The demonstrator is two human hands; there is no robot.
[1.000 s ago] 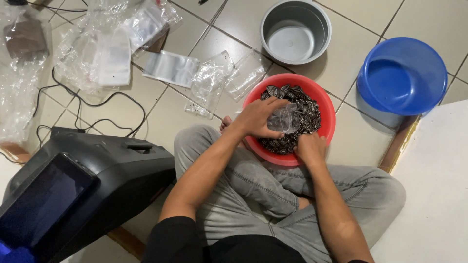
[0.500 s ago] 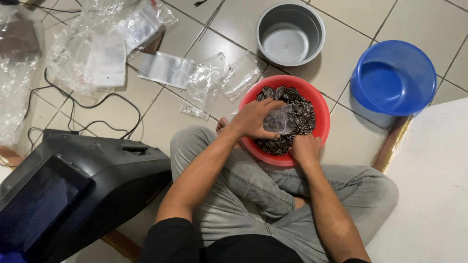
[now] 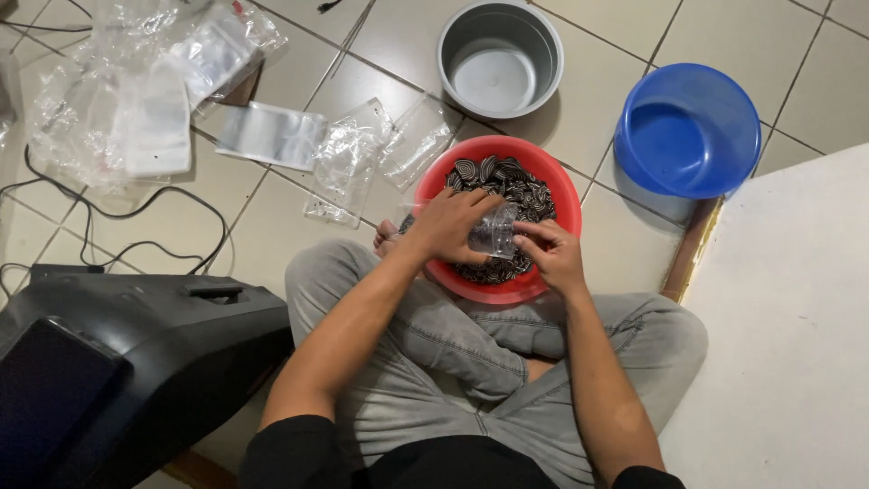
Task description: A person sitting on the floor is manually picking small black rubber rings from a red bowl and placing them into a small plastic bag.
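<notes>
The person sits cross-legged on the tiled floor point(image 3: 272, 226) with a red bowl point(image 3: 552, 186) resting against the legs. The bowl is filled with small dark striped pieces point(image 3: 507, 177), which look like seeds or shells; which, I cannot tell. Both hands are over the bowl and share one small clear bag point(image 3: 493, 235). The left hand point(image 3: 450, 224) is closed around the bag's left side, fingers curled over it. The right hand point(image 3: 554, 256) pinches the bag's right edge between thumb and fingertips, so this grip is closed on the bag too. The bag sits just above the dark pieces, near the bowl's near side, and something dark shows through the plastic.

Beyond the red bowl, towards the far edge of the floor, stands a grey metal pot point(image 3: 501, 56), apart from the bowl. To the right of that, a blue basin point(image 3: 688, 127) sits next to the corner of a white mat point(image 3: 778, 344). Left of the red bowl lie loose clear bags point(image 3: 348, 163), the nearest just beside the rim, with a bigger heap of plastic bags point(image 3: 136, 91) towards the far left corner. A black machine point(image 3: 118, 371) stands at the near left, touching the person's knee, with a black cable point(image 3: 136, 217) trailing across the tiles behind it
</notes>
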